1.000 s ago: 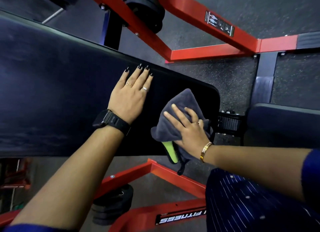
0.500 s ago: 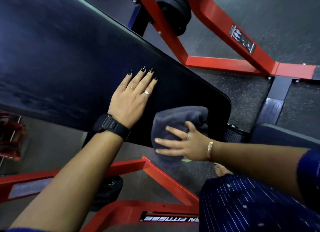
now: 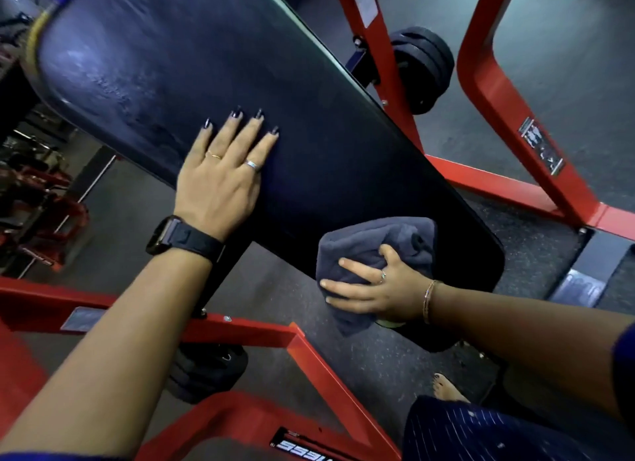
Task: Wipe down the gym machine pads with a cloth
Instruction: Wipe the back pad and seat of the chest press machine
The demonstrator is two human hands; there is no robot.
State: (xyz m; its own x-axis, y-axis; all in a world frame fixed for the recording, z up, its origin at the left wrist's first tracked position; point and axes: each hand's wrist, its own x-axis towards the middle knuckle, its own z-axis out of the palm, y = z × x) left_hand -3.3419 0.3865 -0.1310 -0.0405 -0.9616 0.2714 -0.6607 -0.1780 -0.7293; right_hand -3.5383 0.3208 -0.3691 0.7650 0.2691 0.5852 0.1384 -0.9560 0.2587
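A long black padded bench pad (image 3: 192, 65) slants across the view from upper left to lower right. My left hand (image 3: 223, 182) rests flat on its middle with fingers straight; a black watch is on the wrist. A dark grey cloth (image 3: 371, 240) lies bunched over the pad's near edge at its lower right end. My right hand (image 3: 371, 288) presses on the cloth with fingers spread and fairly straight and the thumb on top. Part of the cloth hangs below the hand.
The red steel frame (image 3: 488, 92) of the machine runs behind and below the pad. Black weight plates (image 3: 426, 65) sit on a peg at the back, and more plates (image 3: 209, 371) below the pad. The floor is grey rubber. My bare foot (image 3: 446, 388) stands under the right arm.
My right hand has slid the cloth from the pad's top face down to its near edge. The left hand has stayed in place. The view has swung, so more of the pad shows.
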